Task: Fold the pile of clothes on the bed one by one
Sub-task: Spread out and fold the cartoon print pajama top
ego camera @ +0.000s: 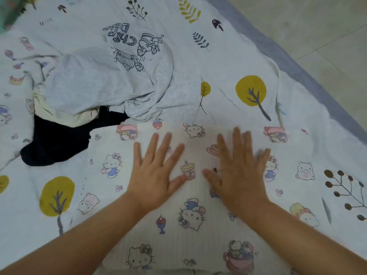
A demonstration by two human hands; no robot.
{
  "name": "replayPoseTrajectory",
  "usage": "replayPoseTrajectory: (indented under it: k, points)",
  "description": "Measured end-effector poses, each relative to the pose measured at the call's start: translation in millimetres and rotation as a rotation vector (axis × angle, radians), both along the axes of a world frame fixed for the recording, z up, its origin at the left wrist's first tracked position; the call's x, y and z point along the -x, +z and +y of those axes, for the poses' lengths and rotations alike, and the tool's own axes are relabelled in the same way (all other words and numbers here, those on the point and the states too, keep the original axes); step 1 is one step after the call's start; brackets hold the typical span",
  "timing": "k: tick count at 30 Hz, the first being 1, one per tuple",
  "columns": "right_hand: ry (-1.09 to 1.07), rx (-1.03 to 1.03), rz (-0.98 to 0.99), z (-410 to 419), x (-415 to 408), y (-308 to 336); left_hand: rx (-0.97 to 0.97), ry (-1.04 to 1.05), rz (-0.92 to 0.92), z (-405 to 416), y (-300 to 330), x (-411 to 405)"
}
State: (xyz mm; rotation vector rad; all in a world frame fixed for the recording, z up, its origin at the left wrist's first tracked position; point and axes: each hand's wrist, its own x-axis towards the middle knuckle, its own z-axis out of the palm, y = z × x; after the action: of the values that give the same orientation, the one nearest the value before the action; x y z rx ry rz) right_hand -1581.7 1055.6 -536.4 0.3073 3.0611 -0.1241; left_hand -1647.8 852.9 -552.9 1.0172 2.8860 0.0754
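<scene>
Pressing flat on the cartoon-cat garment [190, 225], both hands lay spread with straight fingers; neither grip was closed on anything. I read this as smoothing a fold already made, since the cloth's far edge sat square just beyond the fingertips. The left hand [155, 175] and right hand [241, 175] rested side by side on the ribbed white cloth, thumbs nearly meeting over a small printed cup. The garment lay on the bed directly under the palms and ran back toward my wrists.

Beyond the left fingertips, and off to that side, sat the rest of the pile: a grey sweatshirt [111, 76] with black line drawings, crumpled over a cream piece [65, 116], with a dark navy item [55, 145] touching the folded garment's far left corner. The bedsheet [258, 56] with yellow trees spread under everything, and the floor [317, 26] showed past the right hand's side.

My worry was the print: garment and sheet were both pale and busy, so an edge could be misjudged and the next fold go crooked. Sliding the palms outward too hard could also drag the layers apart, or shove the corner into the navy item and bunch it.
</scene>
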Motion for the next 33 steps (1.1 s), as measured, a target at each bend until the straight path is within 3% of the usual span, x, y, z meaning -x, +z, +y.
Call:
replayPoseTrajectory:
  k: [2,6,8,12,16,19,24,26,28,33]
  points:
    - [0.055,0.000,-0.208,13,-12,-23,0.079,0.015,-0.072,-16,-23,5]
    - [0.057,-0.002,-0.291,34,-4,-31,0.145,0.072,-0.120,-14,-19,13]
    - [0.024,0.005,-0.279,24,-5,-16,0.086,0.157,-0.143,-4,-3,2]
    - [-0.145,0.031,-0.013,-21,-57,12,-0.058,0.259,-0.278,-9,24,-64]
    - [-0.091,0.095,-0.214,-44,-113,-5,0.064,0.119,-0.273,-33,2,-99]
    - [-0.146,0.124,-0.307,-41,-111,-20,0.091,0.149,-0.286,-28,-6,-97]
    - [-0.138,0.203,-0.261,-27,-108,2,0.124,0.170,-0.347,-20,6,-94]
    - [-0.260,0.274,-0.128,-15,-115,21,0.063,0.217,-0.398,-16,17,-95]
    - [-0.465,0.220,0.078,2,-127,37,-0.047,0.236,-0.381,-7,25,-100]
    - [-0.902,0.360,-0.189,46,-147,55,-0.028,0.176,-0.461,25,39,-112]
